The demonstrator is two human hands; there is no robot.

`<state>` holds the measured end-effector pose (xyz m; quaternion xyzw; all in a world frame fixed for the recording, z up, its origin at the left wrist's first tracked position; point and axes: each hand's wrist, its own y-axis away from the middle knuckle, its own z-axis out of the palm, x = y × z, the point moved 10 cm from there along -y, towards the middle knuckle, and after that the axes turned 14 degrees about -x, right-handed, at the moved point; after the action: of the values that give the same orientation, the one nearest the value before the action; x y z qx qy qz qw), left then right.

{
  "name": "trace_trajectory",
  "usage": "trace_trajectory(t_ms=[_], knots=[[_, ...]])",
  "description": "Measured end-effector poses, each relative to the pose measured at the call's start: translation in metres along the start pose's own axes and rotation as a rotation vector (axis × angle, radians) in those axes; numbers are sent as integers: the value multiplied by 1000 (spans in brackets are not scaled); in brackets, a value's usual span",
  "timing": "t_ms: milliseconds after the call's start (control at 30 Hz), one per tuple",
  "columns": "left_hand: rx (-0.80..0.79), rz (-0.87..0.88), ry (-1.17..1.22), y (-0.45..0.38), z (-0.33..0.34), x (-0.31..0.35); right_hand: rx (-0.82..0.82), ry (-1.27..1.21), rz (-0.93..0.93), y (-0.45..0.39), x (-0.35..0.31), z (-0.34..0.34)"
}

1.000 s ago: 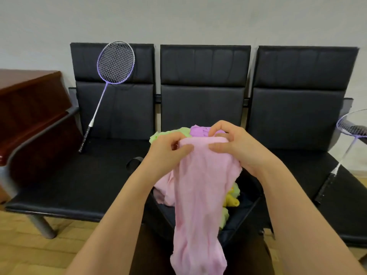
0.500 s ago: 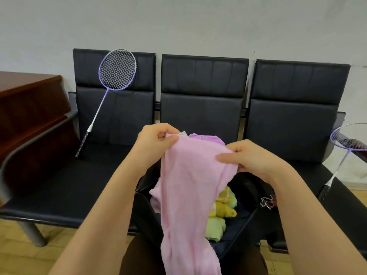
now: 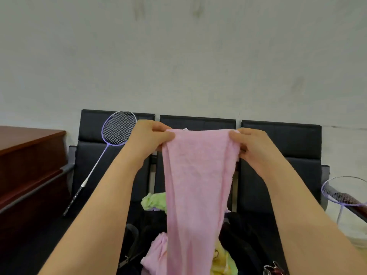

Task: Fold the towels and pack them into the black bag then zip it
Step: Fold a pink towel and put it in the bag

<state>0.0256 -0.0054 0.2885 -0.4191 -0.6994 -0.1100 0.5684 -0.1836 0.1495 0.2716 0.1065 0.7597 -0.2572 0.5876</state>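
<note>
A pink towel point(image 3: 196, 185) hangs lengthwise in front of me, raised to the height of the seat backs. My left hand point(image 3: 148, 139) pinches its top left corner and my right hand point(image 3: 251, 145) grips its top right corner. Below it the open black bag point(image 3: 244, 243) lies on the middle seat, with a yellow-green towel point(image 3: 224, 262) and more pink cloth point(image 3: 156, 255) in it. A light green towel point(image 3: 154, 201) sits behind the bag. The hanging towel hides most of the bag's opening.
A row of three black seats point(image 3: 278, 175) stands against a grey wall. One purple badminton racket point(image 3: 115, 143) leans on the left seat, another point(image 3: 345, 195) lies at the right edge. A brown wooden cabinet point(image 3: 27, 165) is at left. Keys point(image 3: 272, 269) lie by the bag.
Both hands have lifted the pink towel higher and moved apart, spreading its top edge. The view has tilted up, showing more wall.
</note>
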Motion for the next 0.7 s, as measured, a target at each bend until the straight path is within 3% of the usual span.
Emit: trace_trajectory(t_ms=[133,233,533,700], knots=[[-23,-7,264,-26,1,17,32,-42,-53,-20,-32,-7],[-1,-45,327,-43,7,18,75,-78,-44,-32,-39,-7],[-103,-12,225,-57,55,10,25,31,-28,-43,-18,39],[-177,42,91,-50,73,4,51,-91,15,-40,3,44]])
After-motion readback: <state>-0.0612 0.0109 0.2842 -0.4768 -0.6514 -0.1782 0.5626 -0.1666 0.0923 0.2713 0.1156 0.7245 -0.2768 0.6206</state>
